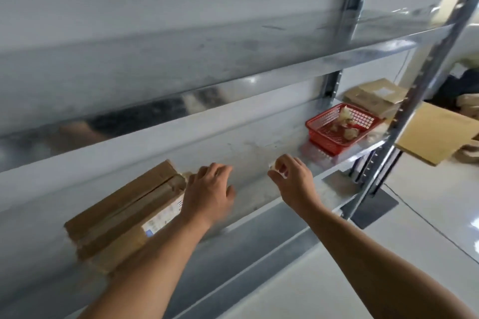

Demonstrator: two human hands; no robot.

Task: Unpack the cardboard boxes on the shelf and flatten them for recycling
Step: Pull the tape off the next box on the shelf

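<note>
The cardboard box [124, 215] is lying toward the left end of the shelf [259, 147], its long axis running along it, with the empty, loosely curled left hand [207, 191] hovering at its right end, nearer than the right hand [293, 179], which is pinching a small pale scrap [274, 166].

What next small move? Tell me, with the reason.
Probably carry the small pale piece pinched in the right hand over to the red basket and drop it there: the basket already holds similar pale items, and the left hand is by the cardboard box, gripping nothing.
</note>
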